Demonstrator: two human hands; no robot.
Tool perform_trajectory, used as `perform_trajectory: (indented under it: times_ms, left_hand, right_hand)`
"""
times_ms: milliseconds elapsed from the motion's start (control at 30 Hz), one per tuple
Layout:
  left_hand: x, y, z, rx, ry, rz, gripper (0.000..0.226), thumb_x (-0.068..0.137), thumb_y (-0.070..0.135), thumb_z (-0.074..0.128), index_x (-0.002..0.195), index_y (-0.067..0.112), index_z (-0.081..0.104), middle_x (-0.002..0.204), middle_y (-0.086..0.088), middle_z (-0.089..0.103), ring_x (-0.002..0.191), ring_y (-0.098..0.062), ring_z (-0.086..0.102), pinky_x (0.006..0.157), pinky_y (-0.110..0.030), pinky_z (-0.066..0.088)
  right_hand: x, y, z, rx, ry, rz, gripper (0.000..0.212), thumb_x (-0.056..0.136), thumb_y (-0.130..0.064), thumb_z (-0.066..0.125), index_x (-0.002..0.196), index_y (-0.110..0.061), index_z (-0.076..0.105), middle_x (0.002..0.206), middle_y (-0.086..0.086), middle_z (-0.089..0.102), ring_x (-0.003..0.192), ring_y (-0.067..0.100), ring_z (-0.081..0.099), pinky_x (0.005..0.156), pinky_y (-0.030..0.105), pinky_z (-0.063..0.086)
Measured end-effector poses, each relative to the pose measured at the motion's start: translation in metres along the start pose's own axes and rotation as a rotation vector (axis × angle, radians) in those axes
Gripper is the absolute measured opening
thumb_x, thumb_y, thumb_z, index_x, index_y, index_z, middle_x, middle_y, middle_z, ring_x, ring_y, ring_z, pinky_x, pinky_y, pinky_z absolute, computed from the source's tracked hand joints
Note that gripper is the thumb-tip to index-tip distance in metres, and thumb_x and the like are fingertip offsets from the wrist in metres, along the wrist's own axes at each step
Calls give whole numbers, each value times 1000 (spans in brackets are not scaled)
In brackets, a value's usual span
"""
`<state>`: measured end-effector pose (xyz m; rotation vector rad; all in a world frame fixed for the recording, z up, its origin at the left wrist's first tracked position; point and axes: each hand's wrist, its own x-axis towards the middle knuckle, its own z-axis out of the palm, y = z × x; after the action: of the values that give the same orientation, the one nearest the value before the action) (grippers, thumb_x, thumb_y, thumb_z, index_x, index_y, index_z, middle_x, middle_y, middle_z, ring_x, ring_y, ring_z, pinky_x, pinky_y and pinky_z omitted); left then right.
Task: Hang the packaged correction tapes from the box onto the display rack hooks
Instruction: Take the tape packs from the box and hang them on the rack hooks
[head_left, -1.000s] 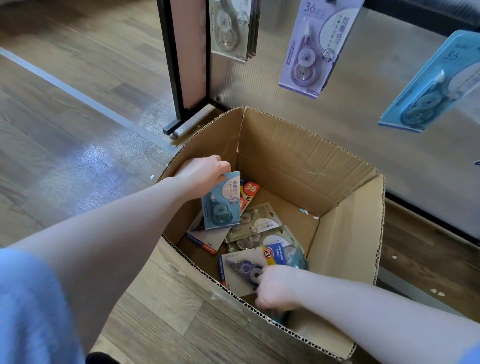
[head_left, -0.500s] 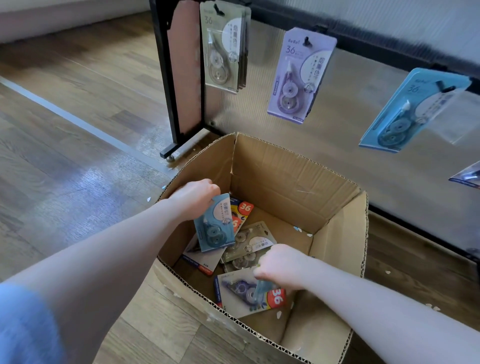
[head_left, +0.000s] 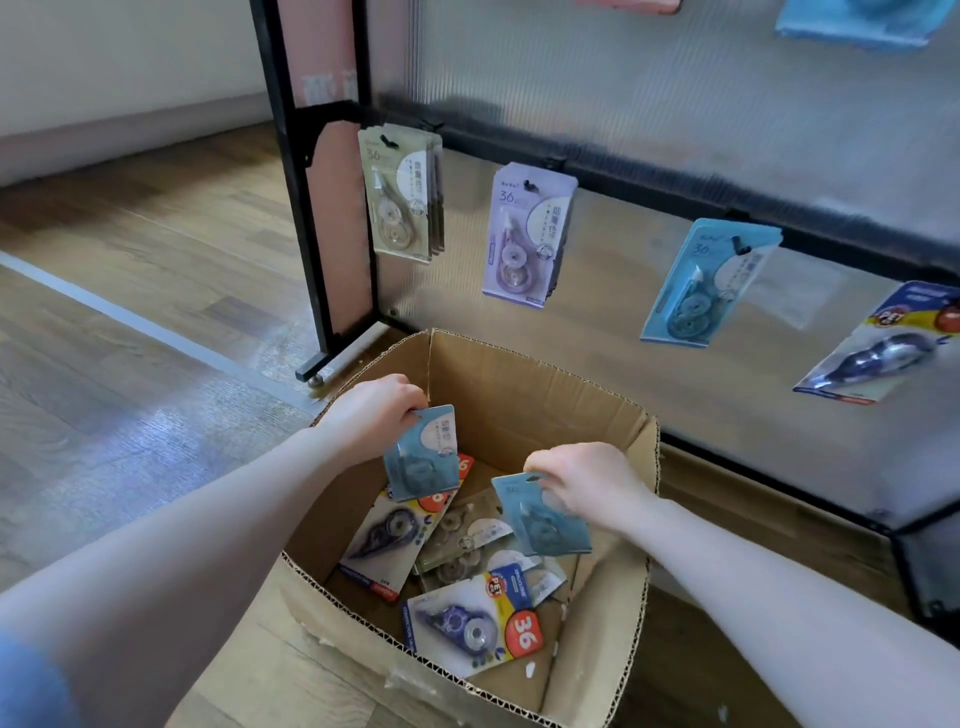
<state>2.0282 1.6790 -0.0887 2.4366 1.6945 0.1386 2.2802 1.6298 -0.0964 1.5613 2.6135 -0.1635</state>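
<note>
Pinching a blue pack (head_left: 423, 453) by its top corner with the left hand (head_left: 375, 415); pinching a second blue pack (head_left: 540, 514) at its hang-hole end with the right hand (head_left: 587, 480). Both held above the cardboard box (head_left: 524, 384). Hanging already on the rack hooks: beige packs (head_left: 400, 195), purple (head_left: 524, 236), blue (head_left: 701, 283). Left in the box: several loose packs (head_left: 470, 621). Partway through, by the look of it.
</note>
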Motion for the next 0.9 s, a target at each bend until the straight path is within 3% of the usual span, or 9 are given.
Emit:
perform_trajectory:
  times_ms: [167,367,567,900]
  left_hand:
    - [7,20,-26,37,61,30,23,95,27,47,109,19,64,108,0,61,97,-19,57,76,-34,49]
    - [24,53,-70,79,172,87,21,95,30,48,106,20,63,103,1,62,94,-19,58,71,-29,44]
    - [43,95,-114,81,244,145,21,93,31,51,104,20,65,100,0,64,90,-21,59,70,-30,45]
    - [90,180,-153,13,315,296,22,91,32,54,105,21,67,104,4,67,87,-15,58,68,-28,44]
  right_hand:
    - [-17,16,-35,255,204,197,16,94,-33,48,96,-26,62,99,-4,67,92,21,57,65,30,38]
    - [-45,41,-81,515,443,380,13,91,-31,54,80,-30,59,78,-8,63,77,16,55,65,32,43]
    - [-74,76,-116,547,586,471,14,91,-31,57,77,-29,59,74,-10,63,73,12,57,57,32,42]
    - [-114,134,-147,608,733,601,13,91,-27,57,80,-23,62,79,-6,65,75,12,58,58,36,46]
